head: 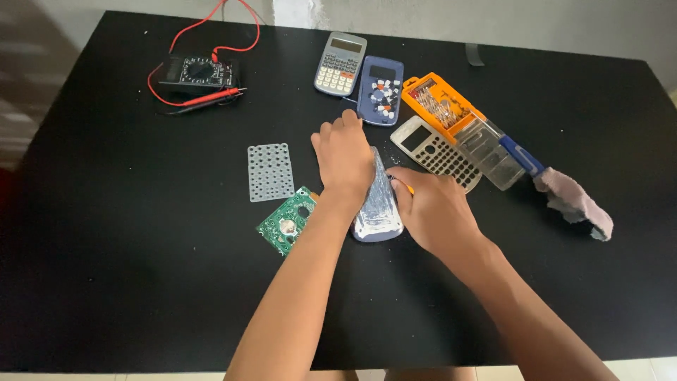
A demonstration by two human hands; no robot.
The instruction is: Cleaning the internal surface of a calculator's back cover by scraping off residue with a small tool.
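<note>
Head view: orange bit case (443, 104) lies open at the upper right of the black tabletop (127, 268), its orange half full of small metal bits, its clear lid (490, 152) swung out beside it. A blue calculator shell (381, 90) lies face up as a tray, holding loose white and orange keys. Beside it, a grey calculator (340, 63), intact. Calculator back shell (379, 204), blue-grey with a shiny silver inner lining, lies at centre between both hands. Left hand (345, 159) presses down on its upper end, fingers curled over the shell, gripping it. Right hand (436, 212) is clenched round a thin tool with an orange handle (409, 188), tip at the shell's right edge; tip itself hidden. Just left of the shell: green circuit board (285, 224), then a clear rubber keypad sheet (270, 171). White front panel (437, 154) lies right of the hands. Multimeter (197, 74) with red leads at far left; crumpled grey cloth (575, 204) at far right
</note>
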